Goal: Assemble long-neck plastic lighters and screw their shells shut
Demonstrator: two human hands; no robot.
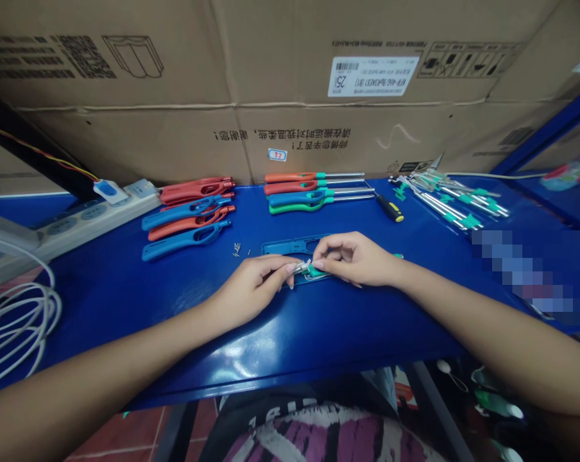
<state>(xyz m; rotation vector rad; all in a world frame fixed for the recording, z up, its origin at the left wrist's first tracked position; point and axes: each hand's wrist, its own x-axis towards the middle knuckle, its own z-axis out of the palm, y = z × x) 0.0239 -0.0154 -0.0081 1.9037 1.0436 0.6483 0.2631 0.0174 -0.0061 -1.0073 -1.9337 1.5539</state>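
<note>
L hand [254, 285]: mine, thumb + fingers pinched tight on the small silver part [299, 266], which sits btwn my hands, over the front blue shell. Risk: squeeze too hard or let it tilt & it prob. pops out sideways.

R hand [355, 258]: fingertips nearly together at the green bit [314, 271], other fingers curled. Can't tell if I've got hold of it or am just pressing. Risk: push from this side while L pulls the other way & the two bits could get knocked out of line.

Front blue shell [296, 281]: on table under both hands, mostly hidden. Could slide, b/c the top looks slick & no finger clearly pins it.

Pale wire [313, 278]: loops along near edge of the green bit. Could get pinched or bent if I press w/o watching it.

Rear blue shell [284, 248]: just beyond my fingers, lying flat. A knuckle could nudge it.

Screws [237, 248]: loose pile L of the shells, beyond my L hand. Tiny, no tray; a sleeve-less forearm sweep could scatter 'em.

Screwdriver [390, 208]: beyond R hand, near the metal rods [451, 200]. Reaching for it one-handed could leave the silver part w/ less support.
</note>
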